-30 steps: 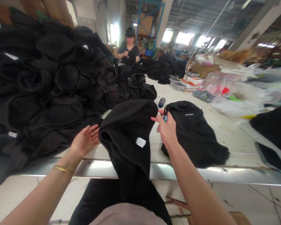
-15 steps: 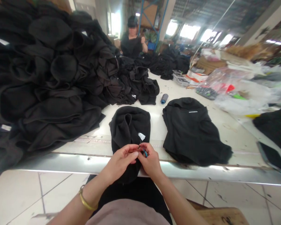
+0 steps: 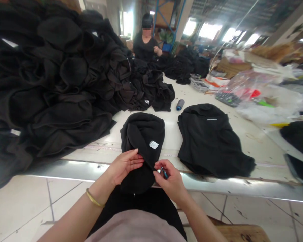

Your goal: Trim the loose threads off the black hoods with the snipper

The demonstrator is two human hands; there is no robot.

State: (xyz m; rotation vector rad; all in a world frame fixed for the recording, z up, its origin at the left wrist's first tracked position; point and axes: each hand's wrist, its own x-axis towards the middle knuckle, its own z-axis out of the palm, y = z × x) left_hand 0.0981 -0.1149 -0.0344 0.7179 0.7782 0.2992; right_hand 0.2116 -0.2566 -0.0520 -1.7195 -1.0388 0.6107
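Note:
A black garment [image 3: 142,141] with a small white label [image 3: 154,145] hangs over the near edge of the white table [image 3: 244,141] and down into my lap. My left hand [image 3: 123,164] presses on its left side at the table's edge, fingers together and curled onto the cloth. To the right of it, my right hand [image 3: 170,179] is closed around small blue-handled thread snips [image 3: 163,172], whose tips point at the cloth. A second black garment [image 3: 209,141] lies flat on the table further right.
A big heap of black garments [image 3: 53,87] fills the table's left side. A blue thread spool [image 3: 180,104] stands beyond the garments. Plastic bags and packets [image 3: 255,94] clutter the right. Another person [image 3: 146,40] sits at the far end. A wooden stool [image 3: 242,232] is below right.
A second ago the garment was held up, my left hand open, my right hand raised with the snips. It now lies over the edge with both hands at it; they have since parted slightly.

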